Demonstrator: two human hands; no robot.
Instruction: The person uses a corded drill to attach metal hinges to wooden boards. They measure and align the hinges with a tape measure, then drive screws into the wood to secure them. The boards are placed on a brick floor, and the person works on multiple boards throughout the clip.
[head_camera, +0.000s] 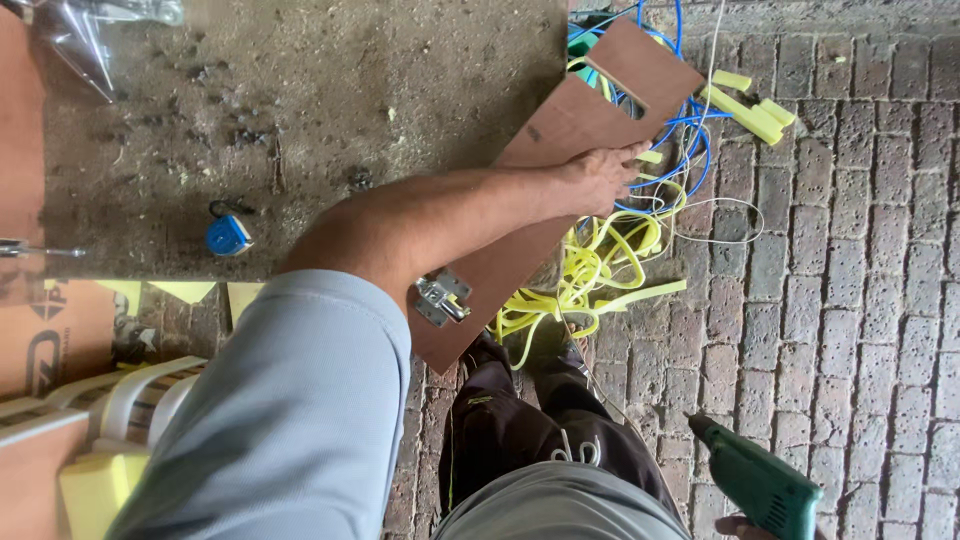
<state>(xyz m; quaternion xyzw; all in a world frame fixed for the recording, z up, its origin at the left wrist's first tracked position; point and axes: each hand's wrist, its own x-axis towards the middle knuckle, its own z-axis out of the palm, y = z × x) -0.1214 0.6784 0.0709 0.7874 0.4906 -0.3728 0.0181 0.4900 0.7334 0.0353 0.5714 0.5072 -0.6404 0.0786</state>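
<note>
My left hand (602, 175) reaches forward and rests its fingers on the right edge of a long brown board (560, 125) lying on the floor. The board has a rectangular cut-out near its far end and a metal latch (441, 298) screwed near its close end. My right hand (742, 526) shows only at the bottom edge, holding a green power drill (760, 482) that points up and to the left. My dark trouser leg and shoe stand just below the board.
A tangle of yellow strips (595, 270), blue cable (690, 130) and white wire (722, 215) lies beside the board on the brick paving (860, 300). A blue tape measure (229, 236) sits on the concrete. A plastic chair (120, 400) and cardboard stand at left.
</note>
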